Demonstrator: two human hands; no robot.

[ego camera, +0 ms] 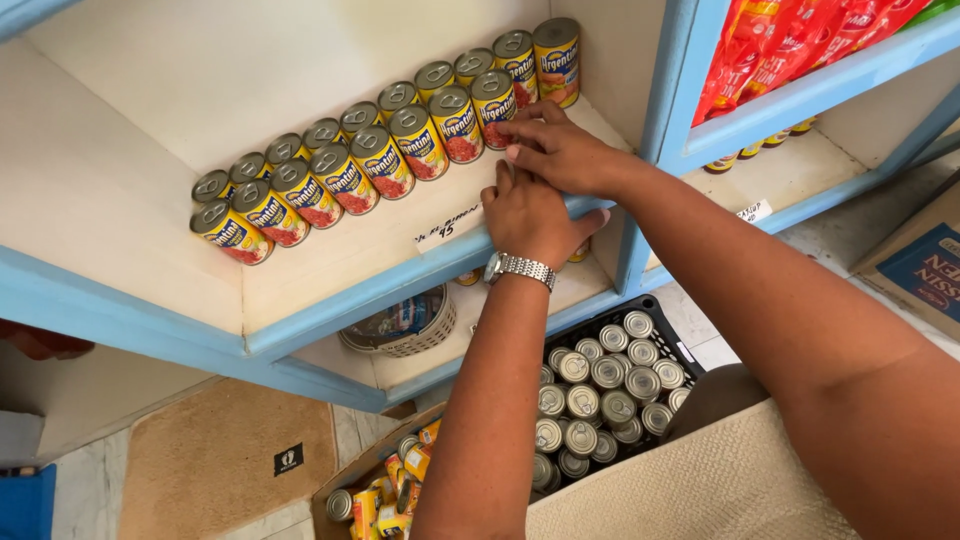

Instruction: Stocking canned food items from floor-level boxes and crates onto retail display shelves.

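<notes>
White shelving with blue edges (pixel 380 285) carries two rows of yellow cans (pixel 385 150); both hands lie flat and empty at its front lip, right hand (pixel 555 150) touching the row's end, left hand (pixel 530 215) just below

Two rows of cans (pixel 385 150) stand on a shelf (pixel 330 262), running back toward its right rear corner. Both hands, left hand (pixel 528 215) and right hand (pixel 557 150), rest at the shelf's front edge. Below, a crate (pixel 668 325) holds more cans beside a cardboard box (pixel 352 478).
</notes>
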